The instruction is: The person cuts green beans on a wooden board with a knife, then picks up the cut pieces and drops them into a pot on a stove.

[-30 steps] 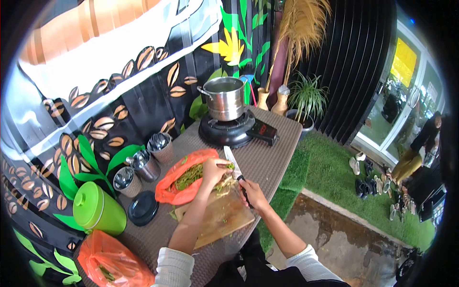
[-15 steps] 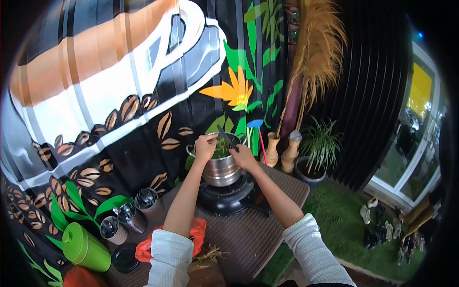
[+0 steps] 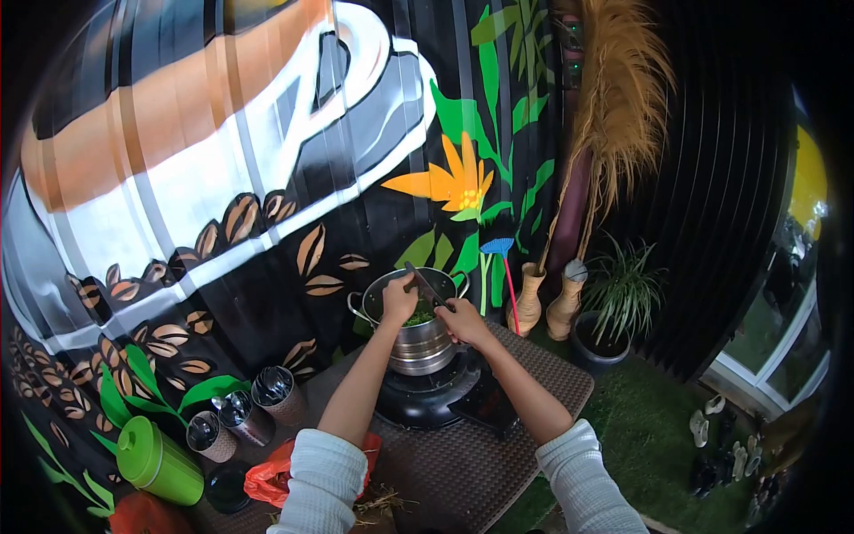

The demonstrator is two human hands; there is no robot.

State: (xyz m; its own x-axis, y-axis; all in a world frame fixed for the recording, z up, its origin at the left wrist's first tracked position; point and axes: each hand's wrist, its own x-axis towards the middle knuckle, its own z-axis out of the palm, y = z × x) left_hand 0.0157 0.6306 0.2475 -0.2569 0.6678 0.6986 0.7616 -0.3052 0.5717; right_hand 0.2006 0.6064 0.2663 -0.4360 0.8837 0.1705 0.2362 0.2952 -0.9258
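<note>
My right hand point(image 3: 462, 322) is closed around the handle of a dark-bladed knife point(image 3: 428, 286), which points up and to the left over a steel pot point(image 3: 422, 352). Fingers curled, my left hand point(image 3: 400, 299) is beside the blade above the pot's left side; what it grips is hidden. Chopped greens point(image 3: 420, 314) lie inside the two-handled pot. Beneath the pot is a wide black pan point(image 3: 416, 405).
A dark flat cooker point(image 3: 492, 402) is on the brown woven-topped table point(image 3: 454, 463). Cutlery holders point(image 3: 238, 415), a green lidded canister point(image 3: 158, 461) and a red plastic bag point(image 3: 269, 475) are on the left. A potted plant point(image 3: 614, 294) stands beyond the table's right corner.
My view has shifted, so the scene sits lower. My left hand has turned and closed in beside the blade; greens that hung near it no longer show there. The knife stays in my right hand.
</note>
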